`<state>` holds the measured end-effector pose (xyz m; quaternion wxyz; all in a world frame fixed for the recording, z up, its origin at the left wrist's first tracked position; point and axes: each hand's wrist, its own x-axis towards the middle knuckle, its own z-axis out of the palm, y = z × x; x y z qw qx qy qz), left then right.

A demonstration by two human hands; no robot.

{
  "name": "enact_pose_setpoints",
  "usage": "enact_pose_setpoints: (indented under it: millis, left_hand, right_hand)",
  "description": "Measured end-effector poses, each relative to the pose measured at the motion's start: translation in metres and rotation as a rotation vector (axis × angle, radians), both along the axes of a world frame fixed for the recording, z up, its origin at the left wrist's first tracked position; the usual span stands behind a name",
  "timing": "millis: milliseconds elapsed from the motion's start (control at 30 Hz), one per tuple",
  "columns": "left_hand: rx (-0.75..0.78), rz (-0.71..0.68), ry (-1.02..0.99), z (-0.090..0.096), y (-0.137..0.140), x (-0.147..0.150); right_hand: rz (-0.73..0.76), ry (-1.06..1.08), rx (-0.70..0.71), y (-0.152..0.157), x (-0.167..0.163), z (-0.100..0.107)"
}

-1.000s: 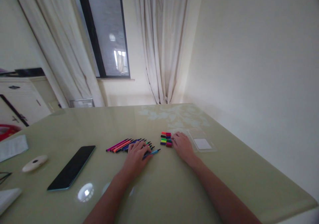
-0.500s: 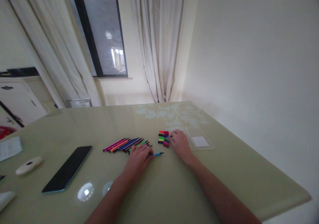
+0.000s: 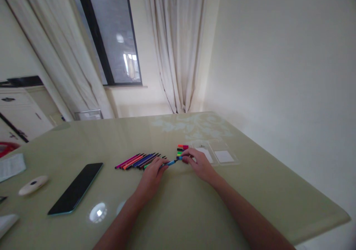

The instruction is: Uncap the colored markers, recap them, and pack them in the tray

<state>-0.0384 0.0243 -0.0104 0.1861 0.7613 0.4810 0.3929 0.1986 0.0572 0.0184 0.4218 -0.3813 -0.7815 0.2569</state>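
Pinched in my left hand point(image 3: 154, 169) is an uncapped light-blue felt-tip pen point(image 3: 171, 163), its dark tip pointing right. My right hand point(image 3: 197, 160) is closed on a small blue pen cap point(image 3: 180, 158), held close to that tip; whether the two touch I cannot tell. Left of my left hand lies a slanted row of uncapped felt-tip pens point(image 3: 133, 162) in pink, orange, blue and dark colours, partly hidden by the hand. Several loose caps point(image 3: 183, 147) are grouped just beyond my right fingers, which cover some of them.
A clear plastic case point(image 3: 224, 156) with white inserts lies open behind my right hand. To the left on the glossy table point(image 3: 178, 213) are a black-screened phone point(image 3: 75, 188), a white oval object point(image 3: 33, 185) and a sheet of paper point(image 3: 12, 167). A wall borders the table's right side.
My right hand has taken a blue cap from the group and brought it left to the pen's tip. The left hand has raised the light-blue pen slightly and tilted its tip upward.
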Motion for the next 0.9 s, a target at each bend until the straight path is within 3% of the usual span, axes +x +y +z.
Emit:
enact_pose_setpoints:
  millis: [200, 400, 600, 733, 800, 900]
  left_hand:
    - [-0.009, -0.011, -0.004, -0.001, -0.003, 0.003]
    - [-0.062, -0.047, -0.029, 0.006, -0.007, 0.008]
    - [-0.088, -0.010, -0.094, 0.008, -0.009, 0.011]
    - [-0.117, -0.022, -0.022, 0.011, -0.010, 0.009]
    - [-0.129, -0.034, 0.042, 0.014, -0.012, 0.008]
    - [-0.126, -0.048, 0.140, 0.017, -0.016, 0.011]
  right_hand:
    - [0.022, 0.010, 0.001, -0.003, -0.006, -0.003]
    - [0.023, 0.075, -0.156, -0.005, -0.008, -0.007]
    - [0.046, 0.183, -0.214, -0.005, -0.011, -0.013]
    - [0.069, 0.137, -0.264, -0.003, -0.015, -0.017]
    - [0.034, 0.030, -0.222, 0.000, -0.016, -0.016]
    - [-0.129, -0.207, -0.027, 0.005, -0.015, -0.015]
